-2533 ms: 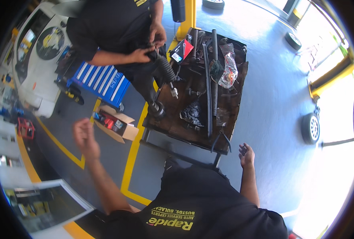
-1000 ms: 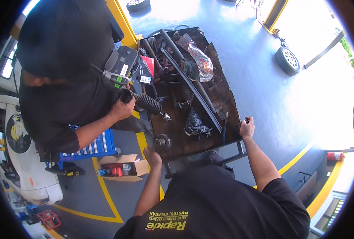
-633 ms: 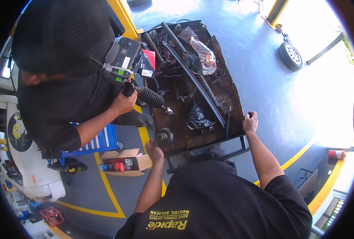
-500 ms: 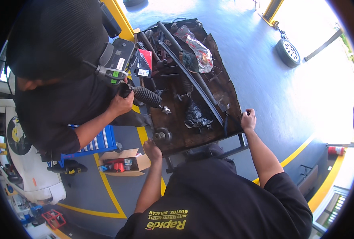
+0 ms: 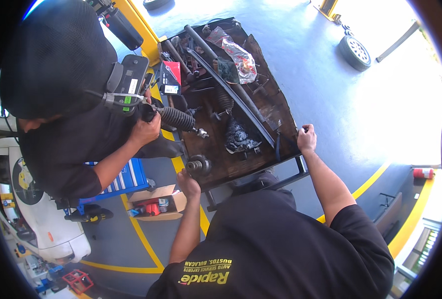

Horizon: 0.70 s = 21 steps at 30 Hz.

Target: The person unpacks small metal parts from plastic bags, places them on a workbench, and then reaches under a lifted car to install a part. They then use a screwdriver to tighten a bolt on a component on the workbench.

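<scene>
A worn brown-topped metal cart (image 5: pixel 226 169) stands before me. My left hand (image 5: pixel 189 184) is closed at its near left corner, beside a round metal part with a threaded stub (image 5: pixel 197 165). Its fingertips are partly hidden. My right hand (image 5: pixel 306 138) is closed round the cart's right edge. On the top lie a long dark metal bar (image 5: pixel 238 102), a crumpled silver and red wrapper (image 5: pixel 241 62), a black plastic bag (image 5: pixel 239 139) and several greasy metal parts. At the left, a co-worker's hand (image 5: pixel 146 129) holds a part with a black ribbed boot (image 5: pixel 177 118) and metal end.
A co-worker in a black cap (image 5: pixel 51 60) leans close on the left. Below are a blue tool cabinet (image 5: pixel 124 179) and an open cardboard box (image 5: pixel 176 199). A wheel (image 5: pixel 355 53) lies on the floor at the far right. A white car (image 5: pixel 56 224) stands far left.
The cart and both my hands have shifted slightly left and up in the view. My hands stay at the cart's edges. The co-worker still holds the booted part, now a little farther left.
</scene>
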Each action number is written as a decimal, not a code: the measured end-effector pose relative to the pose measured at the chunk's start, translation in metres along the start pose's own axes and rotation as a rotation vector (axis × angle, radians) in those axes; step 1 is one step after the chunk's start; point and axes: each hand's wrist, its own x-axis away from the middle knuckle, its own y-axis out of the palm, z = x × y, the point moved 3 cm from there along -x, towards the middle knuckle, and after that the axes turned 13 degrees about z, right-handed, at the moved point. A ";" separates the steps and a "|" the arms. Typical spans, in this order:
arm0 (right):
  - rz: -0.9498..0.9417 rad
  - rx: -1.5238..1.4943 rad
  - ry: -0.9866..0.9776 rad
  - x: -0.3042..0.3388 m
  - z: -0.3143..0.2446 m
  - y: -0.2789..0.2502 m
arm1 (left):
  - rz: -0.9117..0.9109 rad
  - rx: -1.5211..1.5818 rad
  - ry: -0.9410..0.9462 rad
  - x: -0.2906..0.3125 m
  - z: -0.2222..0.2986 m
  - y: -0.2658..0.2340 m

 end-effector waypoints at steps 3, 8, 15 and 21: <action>-0.005 -0.017 0.027 0.000 0.001 0.000 | 0.074 0.166 -0.111 0.000 0.001 0.000; -0.019 -0.003 0.019 -0.002 0.002 0.002 | 0.084 0.166 -0.153 0.008 0.005 0.012; -0.024 0.032 -0.010 -0.005 0.007 0.007 | 0.166 0.188 -0.092 0.011 0.014 0.011; -0.043 0.036 -0.033 -0.005 0.004 0.006 | 0.177 0.171 -0.079 0.010 0.009 0.012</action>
